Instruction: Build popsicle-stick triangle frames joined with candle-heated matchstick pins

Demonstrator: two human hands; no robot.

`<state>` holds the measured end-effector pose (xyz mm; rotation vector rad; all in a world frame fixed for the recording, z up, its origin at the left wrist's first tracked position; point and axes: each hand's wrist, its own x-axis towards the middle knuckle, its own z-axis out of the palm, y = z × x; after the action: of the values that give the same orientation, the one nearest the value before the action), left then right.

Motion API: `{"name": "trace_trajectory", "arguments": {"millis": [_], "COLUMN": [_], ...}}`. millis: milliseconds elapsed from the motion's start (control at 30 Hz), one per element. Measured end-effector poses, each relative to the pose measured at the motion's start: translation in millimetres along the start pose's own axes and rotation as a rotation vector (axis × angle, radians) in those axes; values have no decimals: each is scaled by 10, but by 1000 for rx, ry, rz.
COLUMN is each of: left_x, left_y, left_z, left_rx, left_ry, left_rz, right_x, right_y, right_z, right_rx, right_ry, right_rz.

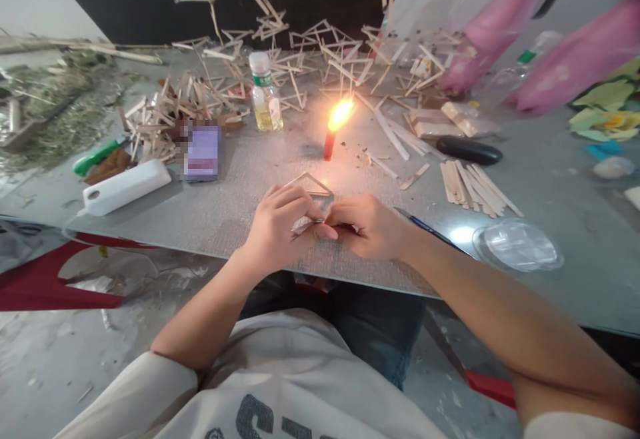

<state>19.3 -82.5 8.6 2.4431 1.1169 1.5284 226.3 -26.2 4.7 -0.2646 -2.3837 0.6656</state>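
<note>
My left hand (pixel 287 229) and my right hand (pixel 365 226) meet close to the table's front edge, fingertips almost touching. Between them they pinch a small frame of joined wooden craft sticks (pixel 314 184), whose angled corner juts out beyond the fingers. The near part of the frame is hidden by my hands. Just beyond stands a lit red candle (pixel 329 146), upright with a tall flame leaning right. A blue pen (pixel 425 226) lies beside my right wrist. Flat craft sticks (pixel 473 186) are fanned out farther right.
Many joined stick frames (pixel 345 52) crowd the table's back. A bottle (pixel 267 102) of yellowish liquid stands left of the candle. Left lie a purple box-like item (pixel 203 152), a white device (pixel 127 188) and a stick pile (pixel 150 122); right, a black oval object (pixel 469 150) and clear plastic dish (pixel 520 246).
</note>
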Motion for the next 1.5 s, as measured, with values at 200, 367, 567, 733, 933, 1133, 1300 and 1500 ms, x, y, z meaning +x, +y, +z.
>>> {"name": "trace_trajectory", "arguments": {"millis": [200, 367, 567, 733, 933, 1133, 1300, 1500], "left_x": [-19, -34, -28, -47, -70, -54, -38, -77], "left_y": [74, 102, 118, 125, 90, 114, 154, 176], "left_z": [13, -24, 51, 71, 30, 59, 13, -155], "left_rx": [-19, -76, 37, 26, -2, 41, 33, -69], "left_ry": [27, 11, 84, 112, 106, 99, 54, 134], "left_rz": [-89, -86, -83, -96, -23, -71, -88, -210], "right_x": [5, -5, 15, 16, -3, -2, 4, -2], "right_y": [-19, -15, -43, -47, -27, -35, -42, 13], "right_z": [-16, -37, -29, -36, -30, -25, -32, -48], "right_rx": [-16, -44, -15, -6, -20, -10, -21, 25], "right_ry": [-8, -29, -27, -32, -37, -33, -28, -43], "right_rz": [-1, -3, 1, 6, 25, 34, 24, 21]}}
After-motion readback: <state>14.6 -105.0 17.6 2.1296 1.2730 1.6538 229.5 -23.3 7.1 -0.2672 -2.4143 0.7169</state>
